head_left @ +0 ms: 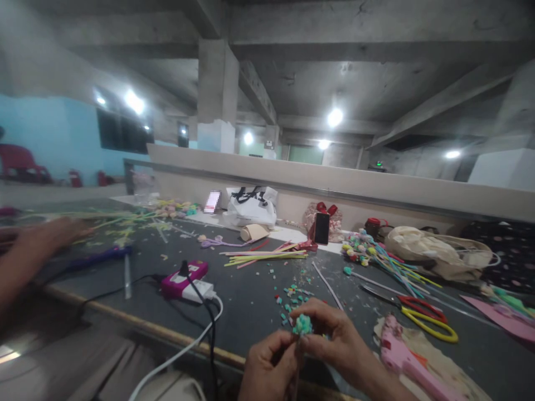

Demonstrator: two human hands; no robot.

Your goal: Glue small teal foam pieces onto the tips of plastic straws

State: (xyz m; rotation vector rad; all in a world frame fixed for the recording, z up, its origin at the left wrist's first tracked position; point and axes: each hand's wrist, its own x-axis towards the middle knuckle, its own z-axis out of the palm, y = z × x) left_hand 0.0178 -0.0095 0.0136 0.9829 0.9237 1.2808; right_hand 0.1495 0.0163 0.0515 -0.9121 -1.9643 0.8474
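A small turquoise craft flower (302,324), a cluster of little pieces on a thin stem, is held upright near the table's front edge. My left hand (270,365) is closed, with thumb and forefinger pinching the stem just beneath the cluster. Curled around the flower's right side, my right hand (340,337) has its fingertips at the cluster. Just beyond my hands lie scattered turquoise bits (288,303). A pink glue gun (403,356) rests to the right of my right hand, on a crumpled pale sheet.
Scissors (422,317) with red and yellow handles lie right; finished flowers (361,245) sit behind them. Colored stems (267,255) lie mid-table. A purple power strip (184,278) with cables stands left. Another person's arm (37,250) reaches in at far left.
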